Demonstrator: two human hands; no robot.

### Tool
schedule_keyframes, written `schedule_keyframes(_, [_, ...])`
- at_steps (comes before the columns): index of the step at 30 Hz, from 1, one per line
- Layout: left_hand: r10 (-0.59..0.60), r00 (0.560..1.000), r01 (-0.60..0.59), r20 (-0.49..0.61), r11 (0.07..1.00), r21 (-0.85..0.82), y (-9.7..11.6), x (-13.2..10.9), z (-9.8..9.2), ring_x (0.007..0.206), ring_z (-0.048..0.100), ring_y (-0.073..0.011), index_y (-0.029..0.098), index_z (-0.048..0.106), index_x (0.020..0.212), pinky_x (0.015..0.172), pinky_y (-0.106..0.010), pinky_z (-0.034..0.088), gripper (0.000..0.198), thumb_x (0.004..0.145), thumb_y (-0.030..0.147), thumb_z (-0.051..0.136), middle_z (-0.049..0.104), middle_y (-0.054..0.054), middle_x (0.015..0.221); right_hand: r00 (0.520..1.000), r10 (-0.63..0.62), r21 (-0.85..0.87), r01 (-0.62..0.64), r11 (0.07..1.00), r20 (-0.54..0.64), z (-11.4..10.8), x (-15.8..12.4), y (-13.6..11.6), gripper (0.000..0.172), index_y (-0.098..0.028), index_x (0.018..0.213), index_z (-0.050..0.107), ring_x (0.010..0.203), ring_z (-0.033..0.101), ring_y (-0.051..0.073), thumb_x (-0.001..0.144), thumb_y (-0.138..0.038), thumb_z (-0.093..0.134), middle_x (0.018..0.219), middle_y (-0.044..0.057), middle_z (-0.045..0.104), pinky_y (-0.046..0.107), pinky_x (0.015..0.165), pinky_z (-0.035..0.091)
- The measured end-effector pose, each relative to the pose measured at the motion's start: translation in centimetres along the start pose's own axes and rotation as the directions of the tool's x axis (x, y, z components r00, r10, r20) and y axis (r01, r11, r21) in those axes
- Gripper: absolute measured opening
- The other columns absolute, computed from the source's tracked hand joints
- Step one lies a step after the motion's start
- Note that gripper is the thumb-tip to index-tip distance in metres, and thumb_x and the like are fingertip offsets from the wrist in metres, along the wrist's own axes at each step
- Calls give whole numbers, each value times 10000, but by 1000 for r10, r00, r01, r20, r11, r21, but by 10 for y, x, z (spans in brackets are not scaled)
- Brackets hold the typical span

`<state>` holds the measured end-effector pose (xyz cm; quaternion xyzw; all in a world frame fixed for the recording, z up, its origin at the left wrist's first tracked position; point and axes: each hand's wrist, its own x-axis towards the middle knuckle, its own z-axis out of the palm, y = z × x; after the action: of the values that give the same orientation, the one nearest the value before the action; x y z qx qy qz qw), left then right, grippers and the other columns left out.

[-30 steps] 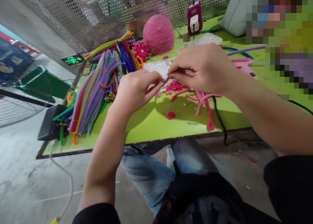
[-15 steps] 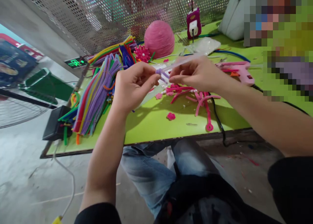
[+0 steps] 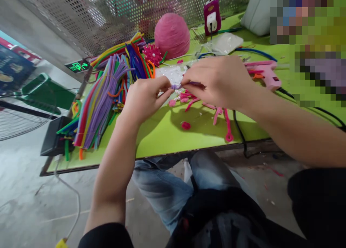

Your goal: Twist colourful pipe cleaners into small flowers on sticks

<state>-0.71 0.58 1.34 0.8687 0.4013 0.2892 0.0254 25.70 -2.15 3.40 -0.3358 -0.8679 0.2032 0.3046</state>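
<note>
A short piece of purple pipe cleaner (image 3: 176, 86) is pinched between my two hands above the table. My left hand (image 3: 144, 98) is closed, thumb and fingertips on its left end. My right hand (image 3: 220, 82) pinches the other end, and its back hides most of what lies beneath. Just behind the fingertips is a clear bag of white beads (image 3: 171, 73). Below them lie bright pink pipe cleaner pieces (image 3: 192, 103), some under my right hand, and a small pink flower (image 3: 186, 125).
A bundle of coloured pipe cleaners (image 3: 98, 100) lies left on the green table (image 3: 159, 141). Behind are a pink ball (image 3: 172, 36) and a pink spiky flower (image 3: 152, 54). A pink glue gun (image 3: 270, 75) with a black cord (image 3: 239, 132) is at right.
My right hand has turned over the purple pipe cleaner, its back now more toward me. Less of the purple piece shows, and its loose ends no longer stick out. The view has shifted slightly.
</note>
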Motion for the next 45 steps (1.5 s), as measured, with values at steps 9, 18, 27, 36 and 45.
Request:
schedule_keyframes(9, [119, 982, -97, 147, 984, -147, 17, -1, -11, 656, 596, -153, 280, 804, 929, 664, -335, 421, 192, 1009, 433, 720, 715, -8, 748, 995, 90, 144, -84, 986, -34, -14, 12, 37, 181, -242, 995, 858, 744, 628, 185, 924, -408, 846, 799, 15, 774, 347, 699, 432])
schedule_keyframes(18, [-98, 990, 53, -106, 929, -366, 15, -3, 4, 747, 729, -155, 258, 767, 966, 669, -310, 557, 343, 1012, 597, 785, 788, -25, 847, 980, 201, 421, -178, 889, -9, 6, 13, 47, 295, -200, 895, 835, 690, 561, 161, 818, -474, 913, 775, 24, 758, 318, 625, 378])
schedule_keyframes(27, [-228, 959, 174, -171, 944, -280, 16, 2, 11, 723, 723, -141, 252, 680, 912, 708, -315, 527, 218, 1031, 411, 770, 796, 3, 823, 989, -54, -241, 19, 970, -138, 19, -1, 29, 203, -242, 1097, 853, 972, 715, 288, 1041, -320, 674, 1093, 108, 857, 397, 771, 453])
schedule_keyframes(36, [-48, 998, 50, 46, 998, -32, 2, 0, 8, 602, 558, -153, 245, 727, 811, 639, -333, 361, 156, 913, 347, 787, 680, 10, 664, 995, -78, -408, 44, 912, -66, -2, -1, 24, 244, -270, 994, 845, 1015, 701, 295, 1089, -368, 643, 1051, 91, 849, 406, 727, 441])
schedule_keyframes(45, [97, 988, -63, 123, 965, -254, 14, -1, 0, 585, 560, -108, 224, 821, 877, 611, -276, 400, 174, 964, 373, 801, 690, 21, 660, 999, -19, 65, 21, 998, -33, -21, 8, 52, 146, -252, 942, 899, 705, 644, 178, 953, -376, 824, 802, 15, 803, 352, 688, 452])
